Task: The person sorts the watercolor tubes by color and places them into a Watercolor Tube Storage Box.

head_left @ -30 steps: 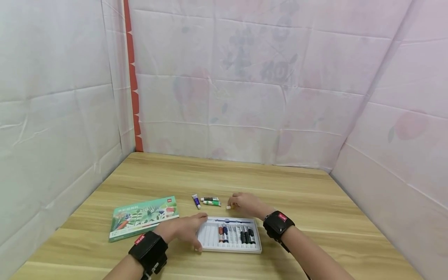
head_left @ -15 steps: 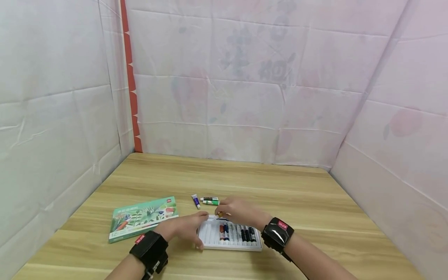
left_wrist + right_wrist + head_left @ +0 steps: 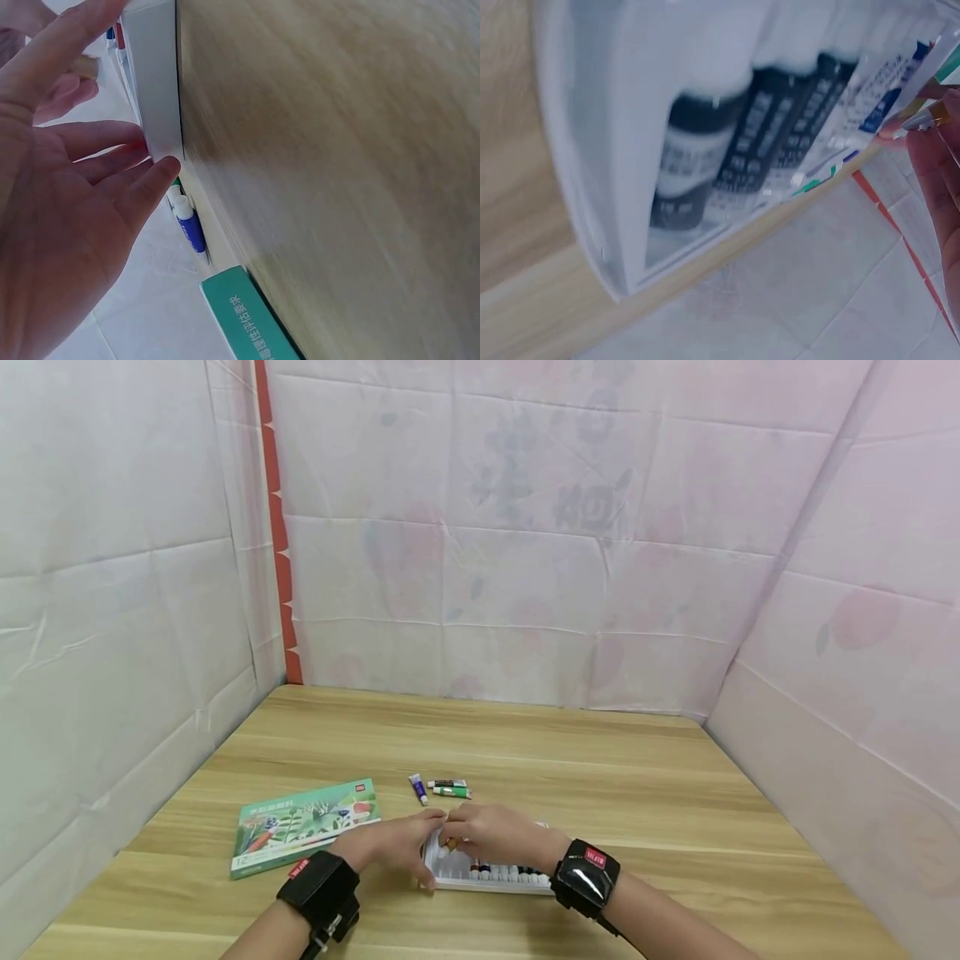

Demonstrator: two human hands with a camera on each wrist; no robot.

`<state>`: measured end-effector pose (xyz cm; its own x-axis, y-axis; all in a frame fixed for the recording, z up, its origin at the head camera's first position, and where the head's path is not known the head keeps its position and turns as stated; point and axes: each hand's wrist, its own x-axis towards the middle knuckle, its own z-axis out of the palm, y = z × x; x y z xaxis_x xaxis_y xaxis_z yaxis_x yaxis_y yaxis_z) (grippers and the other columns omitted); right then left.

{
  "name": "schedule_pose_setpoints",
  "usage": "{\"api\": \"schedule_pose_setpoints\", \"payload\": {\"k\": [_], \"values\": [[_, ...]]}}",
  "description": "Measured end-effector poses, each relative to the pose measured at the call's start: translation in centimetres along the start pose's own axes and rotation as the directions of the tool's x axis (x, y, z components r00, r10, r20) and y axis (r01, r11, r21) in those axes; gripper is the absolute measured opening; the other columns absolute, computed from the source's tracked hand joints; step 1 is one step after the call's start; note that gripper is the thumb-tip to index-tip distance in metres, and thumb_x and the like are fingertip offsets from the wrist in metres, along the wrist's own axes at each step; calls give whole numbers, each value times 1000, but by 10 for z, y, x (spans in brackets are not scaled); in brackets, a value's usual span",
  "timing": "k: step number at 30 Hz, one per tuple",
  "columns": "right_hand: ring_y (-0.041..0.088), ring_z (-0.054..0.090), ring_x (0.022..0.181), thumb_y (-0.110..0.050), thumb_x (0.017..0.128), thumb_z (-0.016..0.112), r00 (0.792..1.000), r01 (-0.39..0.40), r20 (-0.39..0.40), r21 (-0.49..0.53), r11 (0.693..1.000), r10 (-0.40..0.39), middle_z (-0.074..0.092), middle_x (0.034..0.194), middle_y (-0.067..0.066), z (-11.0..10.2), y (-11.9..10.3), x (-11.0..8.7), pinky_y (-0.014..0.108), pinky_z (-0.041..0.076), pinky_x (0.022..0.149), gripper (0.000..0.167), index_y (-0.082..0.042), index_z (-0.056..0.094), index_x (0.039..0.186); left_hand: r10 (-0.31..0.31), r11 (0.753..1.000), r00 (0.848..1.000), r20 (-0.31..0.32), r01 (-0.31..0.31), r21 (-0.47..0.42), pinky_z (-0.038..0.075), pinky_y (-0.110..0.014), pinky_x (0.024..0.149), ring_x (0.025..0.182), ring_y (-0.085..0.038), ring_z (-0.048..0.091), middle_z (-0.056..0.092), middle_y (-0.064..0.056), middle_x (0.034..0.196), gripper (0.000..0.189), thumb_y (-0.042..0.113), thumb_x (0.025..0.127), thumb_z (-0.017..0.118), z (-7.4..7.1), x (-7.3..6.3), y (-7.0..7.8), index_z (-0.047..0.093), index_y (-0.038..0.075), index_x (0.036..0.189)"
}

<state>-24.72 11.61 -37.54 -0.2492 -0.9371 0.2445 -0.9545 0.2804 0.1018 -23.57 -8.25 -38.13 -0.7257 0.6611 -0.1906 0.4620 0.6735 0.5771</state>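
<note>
My left hand holds the left end of a white plastic paint tray, thumb at the front corner and fingers at the back. In the left wrist view its fingertips touch the white tray wall. Above the tray's left part, my right hand pinches a small yellow-orange paint tube with a silvery end. Several paint tubes lie side by side in the tray, some with black labels. My right hand covers part of the tray in the head view.
Behind the tray lie a purple-blue tube, a green tube and a dark-labelled tube. A green illustrated paint box lies left of my left hand. White sheeting encloses the wooden table.
My right hand has brought the yellow-orange tube from the table behind the tray, leftward and toward me, over the tray's left part. My left hand has stayed at the tray's left end.
</note>
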Motion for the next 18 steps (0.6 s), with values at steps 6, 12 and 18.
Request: {"api": "schedule_pose_setpoints", "payload": {"k": [6, 12, 18], "values": [[1, 54, 88, -10, 80, 72, 1000, 2, 22, 48, 999, -3, 60, 94, -4, 7, -6, -1, 5, 40, 77, 17, -14, 65, 95, 17, 1000, 1000, 4, -17, -13, 31, -40, 103, 128, -32, 31, 26, -17, 144, 86, 24, 70, 81, 2, 0, -2, 34, -3, 138], [-1, 51, 89, -12, 83, 68, 998, -25, 66, 112, 993, 17, 59, 94, -6, 7, -3, -8, 6, 40, 76, 8, -15, 66, 91, -29, 1000, 1000, 7, 29, 6, 29, -40, 104, 130, -30, 28, 27, -14, 145, 89, 27, 70, 80, 2, 2, -2, 32, -3, 139], [-2, 52, 90, -12, 88, 62, 995, -29, 101, 190, 981, 10, 60, 96, -5, 1, 2, -13, 7, 40, 78, 7, -15, 68, 91, -47, 998, 999, 6, 46, 31, 29, -40, 104, 130, -29, 29, 27, -13, 145, 89, 28, 70, 80, 2, 2, -2, 32, -2, 139]]}}
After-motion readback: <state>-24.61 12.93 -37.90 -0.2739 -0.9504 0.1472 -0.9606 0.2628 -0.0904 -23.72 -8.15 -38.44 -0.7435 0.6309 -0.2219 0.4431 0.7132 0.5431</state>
